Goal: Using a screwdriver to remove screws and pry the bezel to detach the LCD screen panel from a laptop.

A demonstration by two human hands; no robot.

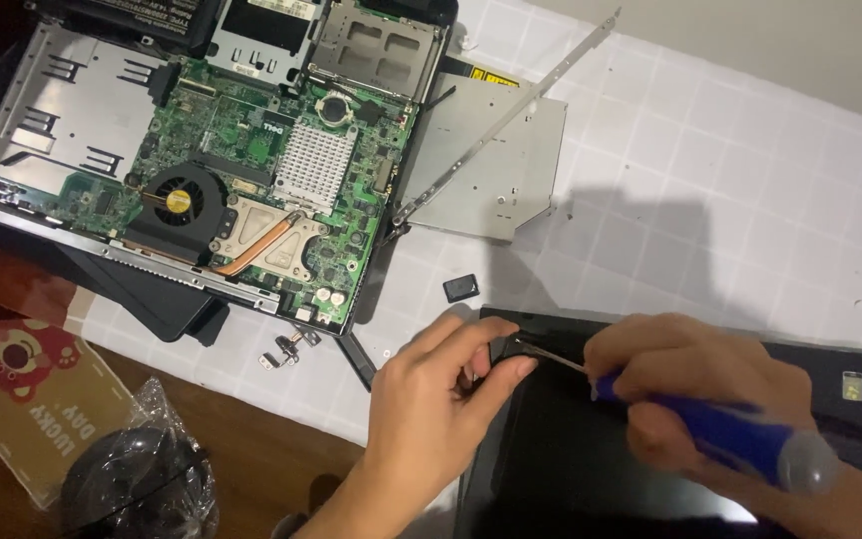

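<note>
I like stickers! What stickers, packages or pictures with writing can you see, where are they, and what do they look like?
Yellow sticker: small strip on the grey metal drive, top middle.
Card: bottom left, tan, with a red bear picture.
Small sticker: pale square on the black panel, far right.
Plastic bag: clear, crinkled, around something black, bottom left.

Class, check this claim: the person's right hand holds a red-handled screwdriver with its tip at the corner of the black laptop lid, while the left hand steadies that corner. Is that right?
Not quite. The head view shows the screwdriver in the right hand has a blue handle, not red. The rest stands: its tip is at the corner of the black laptop lid, which the left hand steadies.
</note>
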